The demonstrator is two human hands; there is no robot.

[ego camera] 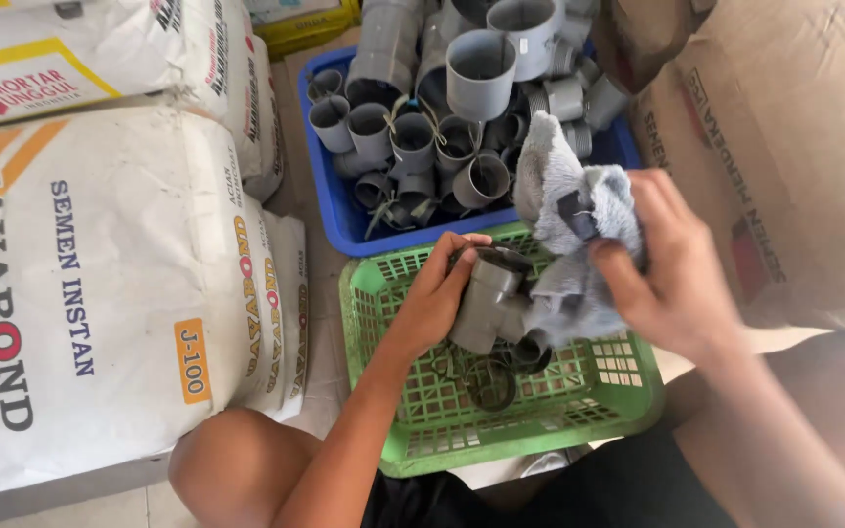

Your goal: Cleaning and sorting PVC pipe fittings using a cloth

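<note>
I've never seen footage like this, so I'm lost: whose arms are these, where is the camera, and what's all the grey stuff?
There is no machine here. A camera worn on a person's head looks down at their own bare arms. The left hand grips a grey pipe fitting over a green basket. The right hand holds a grey cloth against it. Behind sits a blue crate heaped with more grey fittings. White sacks lie at the left, brown sacks at the right.

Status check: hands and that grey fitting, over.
Left hand grips grey pipe fitting over green basket. Right hand holds grey cloth against it. Blue crate of fittings behind; nothing blocking.
</note>
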